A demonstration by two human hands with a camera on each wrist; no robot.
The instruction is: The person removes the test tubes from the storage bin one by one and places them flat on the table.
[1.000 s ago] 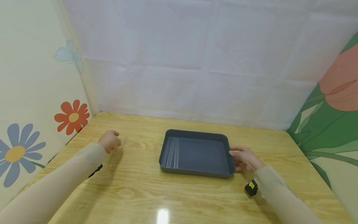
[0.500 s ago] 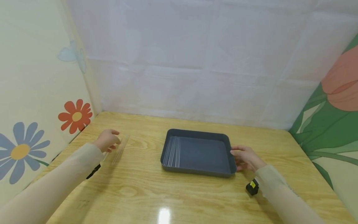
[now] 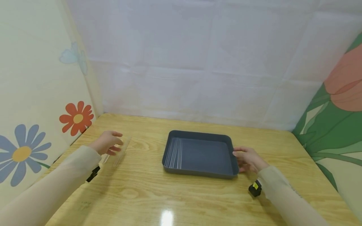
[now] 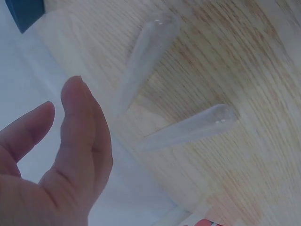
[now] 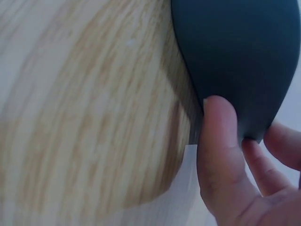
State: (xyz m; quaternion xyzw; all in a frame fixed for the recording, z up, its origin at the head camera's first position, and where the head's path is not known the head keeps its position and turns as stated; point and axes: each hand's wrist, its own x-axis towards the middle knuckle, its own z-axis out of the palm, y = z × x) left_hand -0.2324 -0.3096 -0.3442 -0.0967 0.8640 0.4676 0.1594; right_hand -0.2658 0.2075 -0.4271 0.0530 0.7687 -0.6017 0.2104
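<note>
My left hand (image 3: 106, 143) hovers at the left of the table, fingers loosely extended and holding nothing. Just under and beside it lie two clear tubes with rounded ends, like test tubes: one tube (image 3: 123, 152) to the right of the fingers, the other tube (image 3: 106, 158) partly hidden by the hand. In the left wrist view the tubes (image 4: 148, 59) lie apart and angled to each other. My right hand (image 3: 249, 159) holds the right wall of a dark grey tray (image 3: 209, 157), thumb (image 5: 220, 127) against its outside. Several clear tubes (image 3: 173, 153) lie side by side along the tray's left side.
The wooden table (image 3: 141, 194) bears the tray near its middle. Behind it hangs a white cloth (image 3: 169, 78); flower-printed panels stand at left and right. Black wrist cameras, such as the right camera (image 3: 255, 188), hang below both wrists.
My left hand has shifted slightly left and its fingers have spread, so the second tube beneath it shows more. The right hand stays at the tray, and the view has shifted a little.
</note>
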